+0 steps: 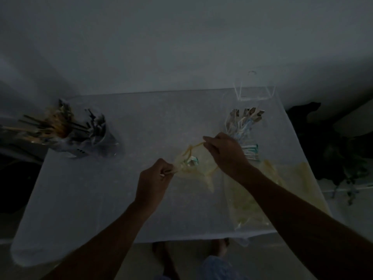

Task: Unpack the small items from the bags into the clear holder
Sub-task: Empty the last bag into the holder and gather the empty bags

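Pulling apart the mouth of a thin yellowish bag (193,168) at mid-table; my left hand (155,178) pinches one edge of the plastic between thumb and fingers, my right hand (226,152) pinches the opposite loop of the rim, both closed tight on the film; light is poor, detail coarse. One small packet (191,160) shows inside the bag between my hands, not yet out. Near right, under my right forearm, flattened bags (250,201) lie close to the table's front edge, one corner seeming to hang over it; judged emptied. Beyond my right hand, a loose pile of sachets (245,130) on the cloth, out of bags but not in the holder. Far right corner, clear holder (254,87), looks empty, close to the back edge. Far left, cups of sticks (66,128) at the left edge. Judgement: unbagging underway, loading not begun. Centre and front-left of table (90,199) open for moving.
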A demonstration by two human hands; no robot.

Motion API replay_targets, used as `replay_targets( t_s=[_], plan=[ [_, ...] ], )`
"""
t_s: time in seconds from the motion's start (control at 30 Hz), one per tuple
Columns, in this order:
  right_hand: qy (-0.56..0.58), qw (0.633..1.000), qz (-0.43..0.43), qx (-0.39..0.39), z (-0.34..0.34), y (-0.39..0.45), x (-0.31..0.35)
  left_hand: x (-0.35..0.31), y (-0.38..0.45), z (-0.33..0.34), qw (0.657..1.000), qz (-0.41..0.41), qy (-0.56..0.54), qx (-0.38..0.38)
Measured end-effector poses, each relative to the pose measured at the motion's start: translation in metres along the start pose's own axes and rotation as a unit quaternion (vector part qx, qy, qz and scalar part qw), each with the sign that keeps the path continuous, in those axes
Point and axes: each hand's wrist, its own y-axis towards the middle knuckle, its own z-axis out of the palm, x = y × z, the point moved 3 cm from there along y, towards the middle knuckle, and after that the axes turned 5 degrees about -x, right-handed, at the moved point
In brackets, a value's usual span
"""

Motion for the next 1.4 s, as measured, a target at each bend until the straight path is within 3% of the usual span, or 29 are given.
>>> replay_targets(
  t_s=[0.13, 0.3, 0.47, 0.6, 0.67, 0.7, 0.77, 0.83, 0.9, 1.07, 1.23, 1.33, 1.4],
  plan=[
    [0.015, 0.999, -0.032, -0.014, -0.004, 0.012, 0.011, -0.005, -0.003, 0.003, 0.999, -0.03, 0.017, 0.04],
    [0.032, 0.999, -0.034, 0.012, 0.018, 0.004, 0.024, -0.014, -0.006, 0.013, 0.967, 0.173, 0.136, 0.129],
    [0.026, 0.998, -0.032, 0.036, 0.024, -0.01, 0.018, -0.01, -0.008, 0.017, 0.942, 0.249, 0.186, 0.126],
    [-0.034, 0.999, -0.01, -0.042, -0.003, -0.005, 0.015, -0.008, -0.007, 0.014, 0.967, 0.175, 0.123, 0.14],
    [-0.024, 0.986, -0.129, -0.106, -0.016, -0.009, 0.031, -0.012, -0.004, 0.014, 0.972, 0.158, 0.101, 0.143],
    [0.002, 0.973, -0.207, -0.101, -0.015, -0.013, 0.04, -0.014, -0.002, 0.015, 0.972, 0.158, 0.098, 0.143],
    [0.005, 0.962, -0.27, 0.029, 0.005, -0.015, 0.05, -0.015, 0.004, 0.017, 0.974, 0.154, 0.096, 0.133],
    [-0.059, 0.963, -0.183, 0.188, 0.028, -0.006, 0.039, -0.011, 0.01, 0.019, 0.978, 0.125, 0.087, 0.14],
    [-0.13, 0.954, -0.099, 0.252, 0.039, 0.004, 0.022, -0.01, 0.012, 0.021, 0.978, 0.103, 0.085, 0.159],
    [-0.246, 0.928, -0.066, 0.271, 0.06, 0.016, 0.014, -0.014, 0.013, 0.026, 0.977, 0.105, 0.082, 0.167],
    [-0.31, 0.918, -0.133, 0.207, 0.086, 0.005, 0.02, -0.011, 0.01, 0.026, 0.974, 0.091, 0.097, 0.182],
    [-0.298, 0.92, -0.187, 0.172, 0.09, -0.003, 0.016, -0.009, 0.006, 0.026, 0.973, 0.083, 0.099, 0.193],
    [-0.239, 0.942, -0.166, 0.169, 0.091, -0.003, 0.01, -0.008, 0.006, 0.025, 0.972, 0.079, 0.097, 0.2]
  ],
)
